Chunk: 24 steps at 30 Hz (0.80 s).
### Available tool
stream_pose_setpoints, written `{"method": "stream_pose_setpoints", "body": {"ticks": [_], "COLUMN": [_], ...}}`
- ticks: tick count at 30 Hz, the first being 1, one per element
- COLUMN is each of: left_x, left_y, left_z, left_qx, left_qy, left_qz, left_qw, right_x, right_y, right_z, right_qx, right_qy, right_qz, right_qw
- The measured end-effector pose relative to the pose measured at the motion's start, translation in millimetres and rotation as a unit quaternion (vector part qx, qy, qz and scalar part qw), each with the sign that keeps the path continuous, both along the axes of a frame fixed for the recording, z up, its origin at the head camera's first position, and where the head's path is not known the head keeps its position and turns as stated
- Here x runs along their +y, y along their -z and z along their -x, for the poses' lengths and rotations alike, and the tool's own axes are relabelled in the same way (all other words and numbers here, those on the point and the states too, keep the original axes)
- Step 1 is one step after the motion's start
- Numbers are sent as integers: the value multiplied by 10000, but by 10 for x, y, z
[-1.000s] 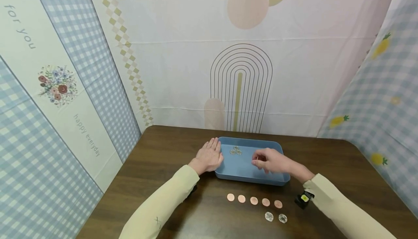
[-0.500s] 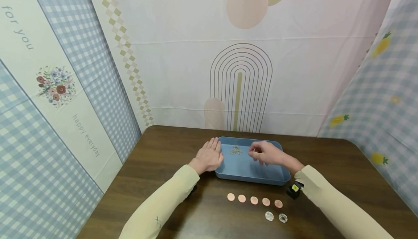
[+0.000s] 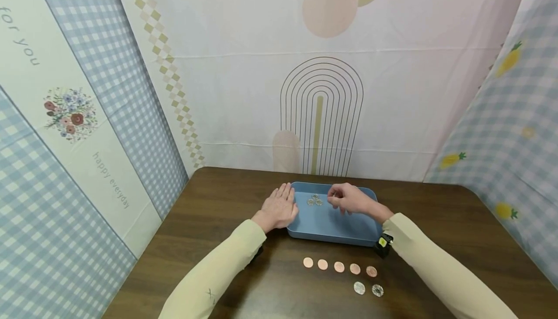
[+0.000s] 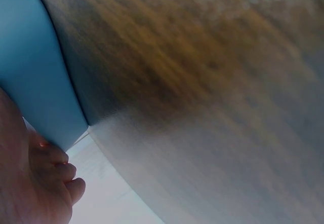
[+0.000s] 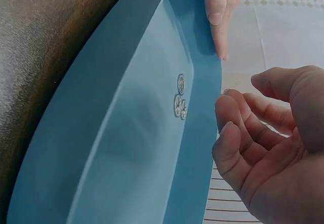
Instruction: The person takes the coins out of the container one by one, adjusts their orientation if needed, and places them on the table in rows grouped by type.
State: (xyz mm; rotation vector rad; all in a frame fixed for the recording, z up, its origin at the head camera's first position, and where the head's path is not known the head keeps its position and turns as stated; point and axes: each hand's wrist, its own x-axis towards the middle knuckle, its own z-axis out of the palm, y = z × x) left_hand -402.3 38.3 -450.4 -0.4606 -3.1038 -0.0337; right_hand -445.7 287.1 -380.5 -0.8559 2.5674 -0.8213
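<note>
Head view: right hand (image 3: 349, 199) hovers, loosely curled, above blue tray (image 3: 318, 220).

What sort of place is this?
Probably a makeshift indoor workspace: patterned cloths hang behind and beside a wood-look table that holds a blue tray and copper-coloured discs.

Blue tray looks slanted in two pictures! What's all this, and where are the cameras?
No machine here: it's a person. The straight picture comes from a camera on the head; the slanted ones come from wrist cameras. On the brown table is the tray, with three discs inside. In front lie five copper discs and two silver discs. The left hand touches the tray's left end. The right hand is above the tray, fingers curled; I can't see whether it holds anything.
</note>
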Motion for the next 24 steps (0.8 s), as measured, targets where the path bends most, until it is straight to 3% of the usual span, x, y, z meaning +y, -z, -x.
{"method": "stream_pose_setpoints", "body": {"ticks": [12, 24], "left_x": [11, 10], "left_y": [-10, -3], "left_z": [1, 5], "left_qx": [-75, -56], "left_qy": [-35, -39], "left_qz": [1, 43], "left_qw": [10000, 10000], "right_x": [-77, -114], "right_y": [96, 259], "right_z": [166, 290], "right_qx": [-193, -631], "right_qy": [297, 767], "right_qz": [-160, 42], "right_qw": [9992, 9950]}}
